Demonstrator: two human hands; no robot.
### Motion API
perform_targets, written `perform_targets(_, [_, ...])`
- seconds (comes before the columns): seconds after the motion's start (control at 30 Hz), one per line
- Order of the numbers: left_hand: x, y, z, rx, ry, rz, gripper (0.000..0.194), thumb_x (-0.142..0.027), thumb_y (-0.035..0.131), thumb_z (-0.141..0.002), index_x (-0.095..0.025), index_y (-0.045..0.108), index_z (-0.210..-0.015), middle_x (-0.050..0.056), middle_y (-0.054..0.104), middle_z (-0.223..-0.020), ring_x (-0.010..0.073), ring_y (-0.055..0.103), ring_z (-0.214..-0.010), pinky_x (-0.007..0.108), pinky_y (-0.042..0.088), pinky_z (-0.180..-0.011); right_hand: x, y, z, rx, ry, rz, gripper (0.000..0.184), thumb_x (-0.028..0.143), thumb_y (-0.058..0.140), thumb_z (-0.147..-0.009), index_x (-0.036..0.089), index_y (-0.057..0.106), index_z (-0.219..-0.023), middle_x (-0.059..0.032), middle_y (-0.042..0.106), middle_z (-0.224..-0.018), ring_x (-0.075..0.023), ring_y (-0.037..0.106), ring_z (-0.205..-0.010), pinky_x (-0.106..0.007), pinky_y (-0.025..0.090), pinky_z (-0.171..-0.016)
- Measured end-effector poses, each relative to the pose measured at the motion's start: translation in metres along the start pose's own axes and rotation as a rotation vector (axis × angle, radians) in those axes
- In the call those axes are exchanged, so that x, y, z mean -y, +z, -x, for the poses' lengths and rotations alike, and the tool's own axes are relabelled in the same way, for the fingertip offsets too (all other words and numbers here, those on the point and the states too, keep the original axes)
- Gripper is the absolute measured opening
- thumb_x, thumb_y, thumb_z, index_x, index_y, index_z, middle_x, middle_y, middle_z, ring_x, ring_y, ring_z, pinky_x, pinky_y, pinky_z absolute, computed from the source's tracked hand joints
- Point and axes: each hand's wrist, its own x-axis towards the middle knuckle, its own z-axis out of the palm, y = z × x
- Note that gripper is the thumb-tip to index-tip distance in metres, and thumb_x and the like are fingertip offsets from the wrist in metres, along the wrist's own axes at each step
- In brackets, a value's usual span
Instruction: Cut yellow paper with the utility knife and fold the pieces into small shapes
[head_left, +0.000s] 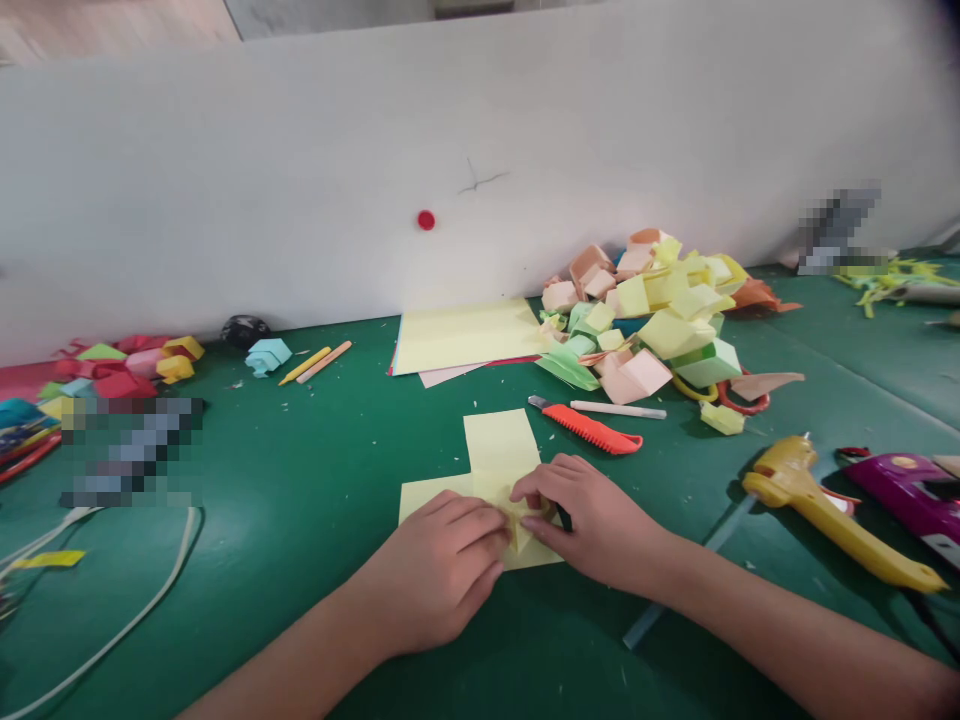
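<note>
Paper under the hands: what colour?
The paper is pale yellow, best seen in head view.

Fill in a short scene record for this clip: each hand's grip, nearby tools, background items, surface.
Left grip: touching pale yellow paper
Right grip: at the same paper; small dark item mostly hidden
Nearby tools: orange-red cutter, yellow glue gun
Background: stacked sheets, heap of folded paper
Surface: green tabletop
</note>
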Motion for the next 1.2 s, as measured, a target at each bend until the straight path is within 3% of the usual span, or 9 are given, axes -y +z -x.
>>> perform_targets(0.33, [0.0026, 0.0003, 0.0000, -0.001, 0.041, 0.042, 0.026, -0.017, 0.042, -0.100, -0.014, 0.064, -0.113, 0.011, 0.069, -0.105, 0.0222, 0.063, -0.092, 0.038, 0.050, -0.083, 0.0032, 0.0007, -0.0016, 0.028, 0.002, 0.082, 0.012, 0.016, 0.061, -0.091, 0.021, 0.063, -0.101, -0.0038, 0.066, -0.092, -0.0209, 0.050, -0.083, -0.036, 0.038, -0.077])
perform_targets(0.67, [0.0026, 0.0001, -0.0009, 0.048, 0.106, 0.058, 0.038, -0.017, 0.048, -0.098, -0.020, 0.057, -0.135, 0.007, 0.071, -0.118, 0.0230, 0.064, -0.106, 0.039, 0.050, -0.088, 0.0025, 0.0014, -0.0038, 0.038, 0.005, 0.066, 0.012, 0.017, 0.060, -0.092, 0.022, 0.064, -0.102, -0.0034, 0.066, -0.092, -0.0210, 0.050, -0.083, -0.037, 0.037, -0.078])
perform_targets(1.2, [-0.0040, 0.0003, -0.0022, 0.092, 0.029, -0.008, 0.026, -0.018, 0.048, -0.097, -0.017, 0.063, -0.119, 0.008, 0.069, -0.110, 0.0233, 0.060, -0.096, 0.040, 0.049, -0.086, 0.0006, 0.0029, -0.0047, 0.035, 0.019, 0.046, 0.013, 0.016, 0.059, -0.093, 0.023, 0.064, -0.103, -0.0019, 0.067, -0.092, -0.0204, 0.049, -0.083, -0.036, 0.037, -0.078])
